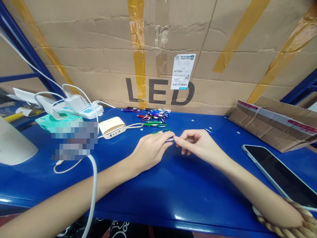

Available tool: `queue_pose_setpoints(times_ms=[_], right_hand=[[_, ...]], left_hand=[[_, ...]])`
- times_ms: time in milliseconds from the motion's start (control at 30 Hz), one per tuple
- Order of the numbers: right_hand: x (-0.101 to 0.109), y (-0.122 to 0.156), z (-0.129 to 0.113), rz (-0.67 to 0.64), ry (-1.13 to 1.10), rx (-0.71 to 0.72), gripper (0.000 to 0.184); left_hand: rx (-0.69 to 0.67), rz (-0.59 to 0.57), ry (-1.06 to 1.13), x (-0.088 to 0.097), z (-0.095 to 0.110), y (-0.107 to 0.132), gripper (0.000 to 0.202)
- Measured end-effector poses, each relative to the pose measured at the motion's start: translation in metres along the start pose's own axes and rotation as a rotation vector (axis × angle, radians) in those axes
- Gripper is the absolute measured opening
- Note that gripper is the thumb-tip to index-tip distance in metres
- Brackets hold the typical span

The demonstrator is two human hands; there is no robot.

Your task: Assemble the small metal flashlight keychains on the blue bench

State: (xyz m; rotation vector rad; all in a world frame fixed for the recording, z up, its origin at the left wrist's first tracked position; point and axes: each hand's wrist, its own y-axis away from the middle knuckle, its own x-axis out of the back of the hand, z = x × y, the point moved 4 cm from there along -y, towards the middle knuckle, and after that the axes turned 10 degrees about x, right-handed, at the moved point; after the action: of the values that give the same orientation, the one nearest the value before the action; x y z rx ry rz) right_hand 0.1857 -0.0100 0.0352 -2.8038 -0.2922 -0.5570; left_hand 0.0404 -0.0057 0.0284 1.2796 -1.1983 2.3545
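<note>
My left hand (151,148) pinches a small silver-and-dark cylinder (170,140) with a reddish band between its thumb and fingers, just above the table. My right hand (194,142) is closed at the cylinder's right end, thumb tip against it; anything between those fingertips is hidden. Just beyond the left fingers lies a green penlight (160,131). Further back are several slim penlights with carabiner clips, among them green (155,124), red (143,116), purple (130,110) and blue (158,112) ones. Behind my right hand, a blue clip (208,131) shows on the table.
A cream power bank (112,128) with a cable loop lies left of the hands, near a white power strip (86,110) and a teal packet (58,123). At right are a phone (279,175) and a brown paper bag (274,125). A large cardboard box (104,66) backs the blue table (173,198).
</note>
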Motion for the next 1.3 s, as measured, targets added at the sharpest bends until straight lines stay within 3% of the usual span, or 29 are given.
queue_pose_setpoints(times_ms=[100,233,333,467,733,933,1133,1300], right_hand=[[0.002,0.001,-0.002,0.054,0.191,0.077,0.038],[0.006,0.006,-0.014,0.226,0.576,0.432,0.03],[0.006,0.01,-0.018,0.185,0.744,0.63,0.021],[0.009,0.011,-0.017,0.132,0.863,0.731,0.02],[0.009,0.009,-0.015,0.001,0.75,0.742,0.024],[0.01,0.009,-0.019,-0.009,0.641,0.711,0.019],[0.01,0.006,-0.015,-0.047,0.506,0.624,0.011],[0.007,0.003,-0.011,-0.038,0.339,0.52,0.014]], left_hand=[[0.036,-0.033,0.004,-0.003,-0.002,0.0,0.022],[0.132,-0.13,0.033,-0.005,-0.005,-0.001,0.023],[0.216,-0.17,0.072,-0.006,-0.008,-0.001,0.024],[0.212,-0.199,0.09,-0.008,-0.009,-0.002,0.023],[0.111,-0.297,0.192,-0.011,-0.006,0.001,0.016],[0.054,-0.301,0.252,-0.01,-0.003,0.005,0.01],[-0.08,-0.267,0.134,-0.01,0.0,0.006,0.01],[-0.149,-0.261,0.012,-0.011,-0.001,0.007,0.012]])
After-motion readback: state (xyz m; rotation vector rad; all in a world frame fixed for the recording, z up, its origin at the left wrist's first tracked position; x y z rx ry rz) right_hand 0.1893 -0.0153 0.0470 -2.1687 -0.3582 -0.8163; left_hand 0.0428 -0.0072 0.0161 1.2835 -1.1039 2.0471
